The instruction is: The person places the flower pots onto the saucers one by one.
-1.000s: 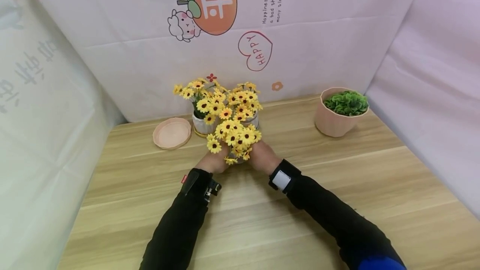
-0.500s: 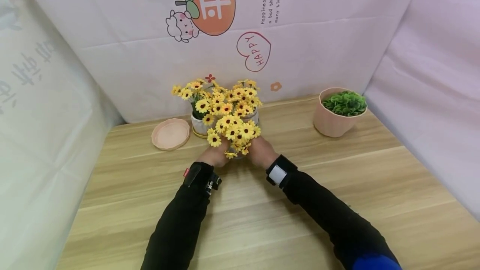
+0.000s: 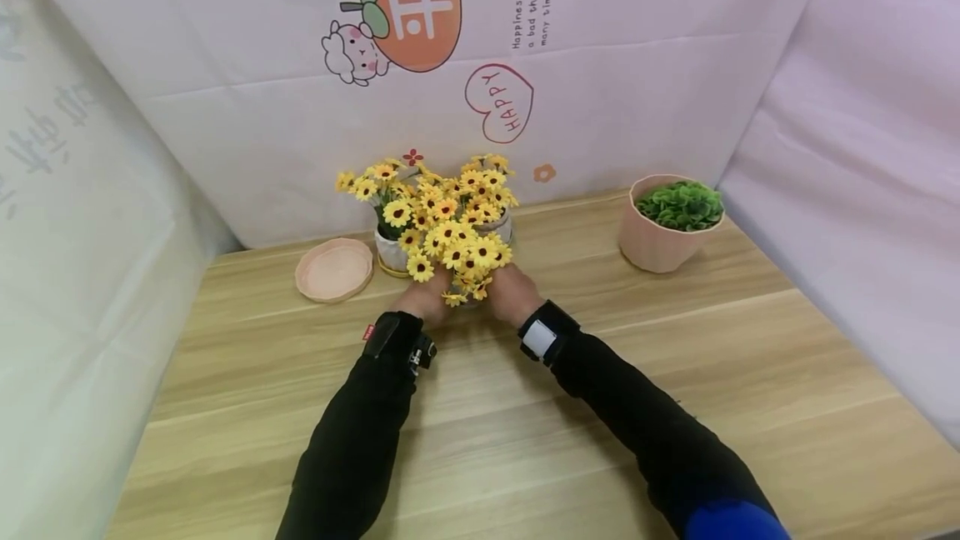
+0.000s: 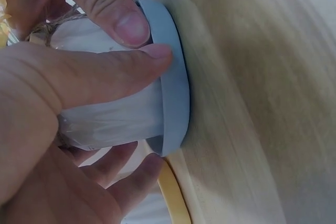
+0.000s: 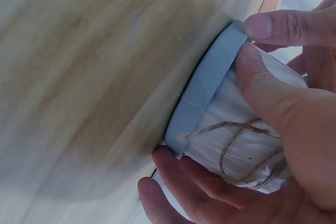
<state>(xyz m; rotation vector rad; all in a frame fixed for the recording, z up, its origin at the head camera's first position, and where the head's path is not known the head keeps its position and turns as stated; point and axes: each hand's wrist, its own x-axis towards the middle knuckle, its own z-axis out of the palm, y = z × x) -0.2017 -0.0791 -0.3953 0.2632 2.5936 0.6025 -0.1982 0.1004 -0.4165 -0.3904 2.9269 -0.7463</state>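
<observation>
Both hands hold a white flowerpot point(image 4: 110, 124) with yellow daisy-like flowers point(image 3: 465, 252) and twine tied round it. Its grey-blue saucer point(image 5: 202, 95) is under the pot, down at the wooden table. My left hand point(image 3: 426, 298) wraps the pot's left side, thumb lying along the pot to the saucer rim. On the other side, my right hand point(image 3: 513, 294) curls round pot and saucer, its lower fingertips by the saucer's edge. From the head view, the flowers hide most of the pot. Close behind stand two similar flowerpots, one left point(image 3: 390, 253) and one right point(image 3: 501, 227).
A pink saucer point(image 3: 333, 271) lies left of the flowerpots. Toward the back right stands a pink pot point(image 3: 660, 242) with a green plant point(image 3: 682, 205). The left rear flowerpot has a yellow saucer point(image 4: 173, 190). A printed white cloth point(image 3: 600, 107) hangs behind the table.
Both hands have shifted the held flowerpot a little away from the body, closer to the two rear flowerpots. The head view has turned slightly to the right.
</observation>
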